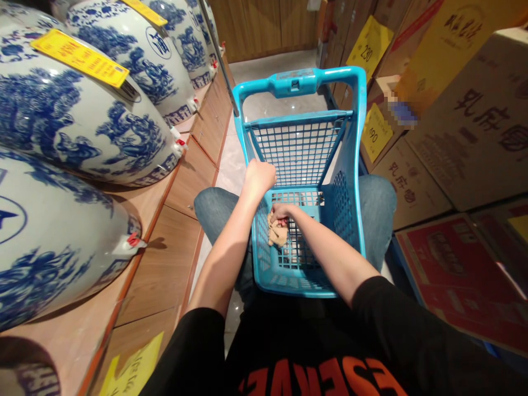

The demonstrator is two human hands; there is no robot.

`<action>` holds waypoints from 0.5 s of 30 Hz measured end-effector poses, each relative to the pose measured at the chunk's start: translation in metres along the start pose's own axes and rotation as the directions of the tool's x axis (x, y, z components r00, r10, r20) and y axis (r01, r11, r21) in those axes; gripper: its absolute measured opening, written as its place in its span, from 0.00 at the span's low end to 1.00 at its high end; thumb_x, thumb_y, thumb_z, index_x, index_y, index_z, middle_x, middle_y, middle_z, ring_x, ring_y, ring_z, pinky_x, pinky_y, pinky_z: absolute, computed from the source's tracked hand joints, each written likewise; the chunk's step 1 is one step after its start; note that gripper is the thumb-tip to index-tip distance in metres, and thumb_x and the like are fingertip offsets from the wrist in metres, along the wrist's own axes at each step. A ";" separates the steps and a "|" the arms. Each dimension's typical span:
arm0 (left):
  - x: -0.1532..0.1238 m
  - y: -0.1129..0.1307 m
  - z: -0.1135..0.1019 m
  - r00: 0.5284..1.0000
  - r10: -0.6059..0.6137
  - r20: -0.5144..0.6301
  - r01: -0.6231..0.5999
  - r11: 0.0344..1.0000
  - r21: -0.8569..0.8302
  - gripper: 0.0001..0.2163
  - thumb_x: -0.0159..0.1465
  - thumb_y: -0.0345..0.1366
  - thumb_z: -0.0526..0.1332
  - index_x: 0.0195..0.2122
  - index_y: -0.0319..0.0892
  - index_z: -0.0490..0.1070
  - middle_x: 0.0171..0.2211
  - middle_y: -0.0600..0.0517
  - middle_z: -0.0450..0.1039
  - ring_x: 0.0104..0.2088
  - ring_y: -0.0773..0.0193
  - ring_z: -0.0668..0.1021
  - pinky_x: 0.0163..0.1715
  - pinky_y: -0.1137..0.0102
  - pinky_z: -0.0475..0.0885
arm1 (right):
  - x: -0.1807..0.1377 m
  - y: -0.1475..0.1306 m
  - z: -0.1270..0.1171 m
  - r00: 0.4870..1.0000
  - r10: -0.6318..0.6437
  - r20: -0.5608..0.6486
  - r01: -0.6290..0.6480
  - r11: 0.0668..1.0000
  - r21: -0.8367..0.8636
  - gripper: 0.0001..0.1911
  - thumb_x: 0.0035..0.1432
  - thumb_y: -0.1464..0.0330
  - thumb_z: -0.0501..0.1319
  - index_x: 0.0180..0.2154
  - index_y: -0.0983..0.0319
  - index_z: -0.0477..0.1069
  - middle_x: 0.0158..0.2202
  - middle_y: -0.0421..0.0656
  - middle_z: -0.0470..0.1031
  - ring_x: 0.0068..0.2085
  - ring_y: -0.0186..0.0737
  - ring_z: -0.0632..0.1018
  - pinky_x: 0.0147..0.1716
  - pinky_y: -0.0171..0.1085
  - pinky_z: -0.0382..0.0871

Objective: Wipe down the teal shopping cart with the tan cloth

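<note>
Between my knees stands a blue plastic shopping basket [307, 289] with a tall handle frame and grid walls. My left hand [260, 179] is closed on the basket's left rim, near the hinged grid panel [297, 151]. Down inside, my right hand [281, 212] grips a tan cloth [278, 234] and presses it against the left inner wall, low by the slatted floor. Part of the cloth is bunched under the fingers, and the fingertips are partly hidden by it.
Large blue-and-white porcelain jars [61, 104] with small red-handled taps line a wooden shelf [165, 264] on the left. Cardboard boxes [466, 126] with yellow price cards [373, 135] are stacked at the right. A wooden cabinet [264, 27] closes the far end of the tiled aisle.
</note>
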State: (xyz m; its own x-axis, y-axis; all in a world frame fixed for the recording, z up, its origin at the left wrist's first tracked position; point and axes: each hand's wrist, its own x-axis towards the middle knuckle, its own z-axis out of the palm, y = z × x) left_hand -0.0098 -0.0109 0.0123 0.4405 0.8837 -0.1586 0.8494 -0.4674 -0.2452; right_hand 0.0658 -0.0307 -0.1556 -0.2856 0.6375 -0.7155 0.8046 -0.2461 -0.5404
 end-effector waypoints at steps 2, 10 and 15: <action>0.000 0.000 0.001 1.000 0.001 0.005 -0.001 1.000 -0.004 0.17 0.72 0.30 0.53 0.47 0.29 0.82 0.46 0.30 0.84 0.51 0.47 0.83 0.52 0.60 0.66 | 0.000 0.001 0.001 0.998 0.016 0.062 -0.019 0.999 0.044 0.19 0.71 0.59 0.65 0.57 0.62 0.73 0.55 0.47 0.77 0.49 0.43 0.81 0.48 0.48 0.81; 0.000 0.000 0.001 0.997 0.007 0.078 -0.014 0.997 0.080 0.18 0.71 0.24 0.51 0.46 0.29 0.83 0.47 0.32 0.84 0.52 0.50 0.82 0.54 0.61 0.62 | 0.001 0.008 -0.005 0.996 -0.024 -0.091 0.042 0.979 0.198 0.12 0.58 0.71 0.73 0.43 0.64 0.75 0.30 0.41 0.81 0.28 0.39 0.82 0.29 0.34 0.78; 0.000 -0.001 0.005 0.990 -0.004 0.138 -0.009 0.996 0.093 0.19 0.70 0.22 0.50 0.49 0.27 0.82 0.49 0.31 0.83 0.55 0.47 0.80 0.58 0.60 0.59 | 0.004 0.008 0.001 0.999 -0.027 0.034 0.018 0.971 0.237 0.10 0.53 0.76 0.74 0.36 0.65 0.75 0.25 0.40 0.79 0.26 0.40 0.81 0.28 0.35 0.79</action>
State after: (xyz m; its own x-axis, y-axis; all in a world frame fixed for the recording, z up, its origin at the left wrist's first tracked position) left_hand -0.0116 -0.0103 0.0075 0.3930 0.8732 -0.2882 0.8146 -0.4760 -0.3314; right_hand 0.0705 -0.0312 -0.1631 -0.3249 0.6188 -0.7152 0.6526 -0.4006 -0.6431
